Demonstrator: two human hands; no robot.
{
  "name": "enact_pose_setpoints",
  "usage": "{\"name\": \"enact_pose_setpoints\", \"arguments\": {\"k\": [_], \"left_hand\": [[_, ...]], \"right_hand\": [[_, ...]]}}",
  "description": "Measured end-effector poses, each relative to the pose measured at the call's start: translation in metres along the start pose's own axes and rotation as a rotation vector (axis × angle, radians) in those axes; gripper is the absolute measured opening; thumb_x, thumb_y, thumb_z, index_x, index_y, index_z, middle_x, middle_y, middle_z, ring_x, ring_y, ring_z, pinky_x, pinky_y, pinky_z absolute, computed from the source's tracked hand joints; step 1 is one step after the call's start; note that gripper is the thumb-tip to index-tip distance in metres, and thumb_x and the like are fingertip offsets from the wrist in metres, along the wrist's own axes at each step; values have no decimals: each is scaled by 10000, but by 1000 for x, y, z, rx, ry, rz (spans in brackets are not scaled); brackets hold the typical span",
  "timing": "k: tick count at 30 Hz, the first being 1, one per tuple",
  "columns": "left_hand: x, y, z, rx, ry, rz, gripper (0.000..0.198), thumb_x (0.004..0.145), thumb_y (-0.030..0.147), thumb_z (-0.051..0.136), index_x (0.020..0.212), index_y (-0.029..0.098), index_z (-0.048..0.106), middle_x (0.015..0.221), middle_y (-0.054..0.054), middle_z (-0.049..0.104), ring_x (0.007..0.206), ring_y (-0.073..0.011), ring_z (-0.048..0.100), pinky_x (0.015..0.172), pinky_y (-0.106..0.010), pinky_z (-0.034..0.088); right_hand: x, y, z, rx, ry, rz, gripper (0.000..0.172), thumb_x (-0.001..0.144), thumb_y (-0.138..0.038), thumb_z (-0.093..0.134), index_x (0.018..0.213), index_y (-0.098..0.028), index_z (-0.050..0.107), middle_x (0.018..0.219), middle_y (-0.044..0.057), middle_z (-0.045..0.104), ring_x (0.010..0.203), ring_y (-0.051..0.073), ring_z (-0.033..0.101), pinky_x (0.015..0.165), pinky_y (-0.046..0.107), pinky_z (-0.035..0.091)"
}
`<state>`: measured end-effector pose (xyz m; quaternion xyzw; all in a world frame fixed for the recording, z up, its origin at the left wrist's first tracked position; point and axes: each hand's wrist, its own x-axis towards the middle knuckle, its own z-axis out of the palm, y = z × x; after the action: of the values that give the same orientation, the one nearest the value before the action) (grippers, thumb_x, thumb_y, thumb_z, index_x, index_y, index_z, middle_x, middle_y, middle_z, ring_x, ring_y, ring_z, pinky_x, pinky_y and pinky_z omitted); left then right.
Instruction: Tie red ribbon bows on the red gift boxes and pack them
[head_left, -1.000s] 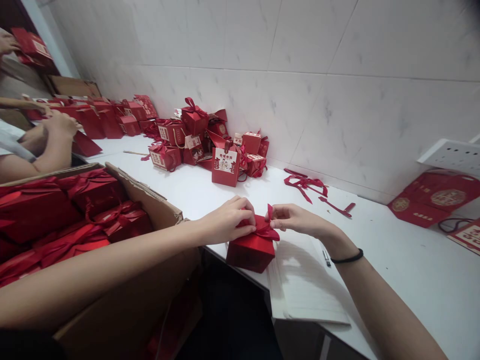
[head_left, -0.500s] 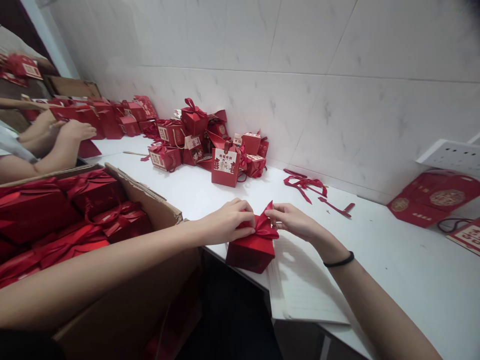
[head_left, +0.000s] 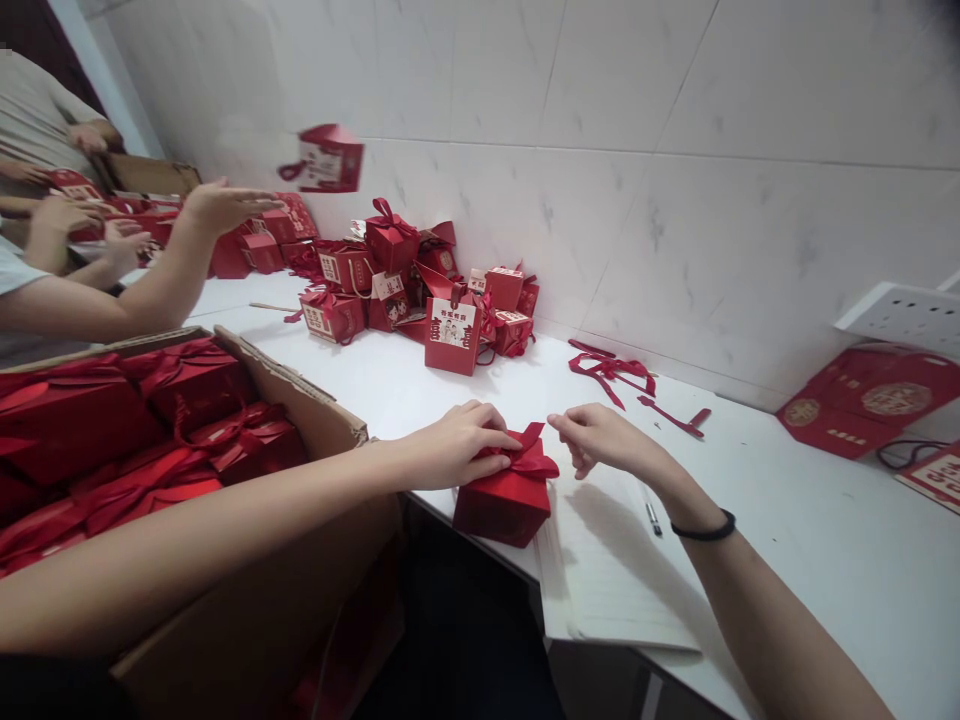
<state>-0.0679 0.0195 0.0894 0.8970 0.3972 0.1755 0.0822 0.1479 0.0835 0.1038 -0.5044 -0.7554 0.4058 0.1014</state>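
A small red gift box point(head_left: 501, 508) sits at the table's front edge with a red ribbon bow point(head_left: 534, 462) on its lid. My left hand point(head_left: 469, 446) lies over the left side of the lid, its thumb and fingers closed on the bow. Just right of the bow, my right hand point(head_left: 596, 437) hovers with loosely bent fingers apart and nothing between them. One ribbon tail stands up beside its fingertips. Below my right hand lies a white notebook point(head_left: 615, 590), with a pen point(head_left: 653, 518) on it.
An open carton point(head_left: 300, 385) of red boxes stands at left. Gift boxes are piled point(head_left: 390, 285) by the wall. Loose ribbons point(head_left: 613, 372) and red bags point(head_left: 870, 400) lie to the right. A co-worker's arm point(head_left: 172, 270) reaches in; a red box point(head_left: 330, 160) is in mid-air.
My right hand has let go of the ribbon tail and moved slightly right. My left hand stays on the bow. The co-worker's arm has swung out, and a red box is now airborne.
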Motion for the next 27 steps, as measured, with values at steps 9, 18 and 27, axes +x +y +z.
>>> {"name": "enact_pose_setpoints", "arguments": {"k": [9,18,27], "left_hand": [[-4,1,-10,-103,169,-154,315,788,353,534,1036,160,557,1058,-92,521,994,-204,479,866,-322,392],[-12,-16,-18,-528,-277,-415,457,769,584,446,660,145,510,637,5,524,571,-104,444,521,-226,323],[-11,-21,-19,-578,-430,-331,376,809,499,452,698,143,508,666,5,503,630,-117,463,602,-237,372]], "right_hand": [[-15,-12,1,75,-430,-114,527,776,-631,509,770,-110,592,649,62,579,616,163,578,419,206,469],[-1,5,-3,237,-497,-176,410,745,-517,626,663,-129,522,697,5,533,672,125,568,697,278,497],[-1,6,-7,158,-579,-130,376,731,-480,647,653,-122,565,656,13,564,650,112,552,659,239,468]]}}
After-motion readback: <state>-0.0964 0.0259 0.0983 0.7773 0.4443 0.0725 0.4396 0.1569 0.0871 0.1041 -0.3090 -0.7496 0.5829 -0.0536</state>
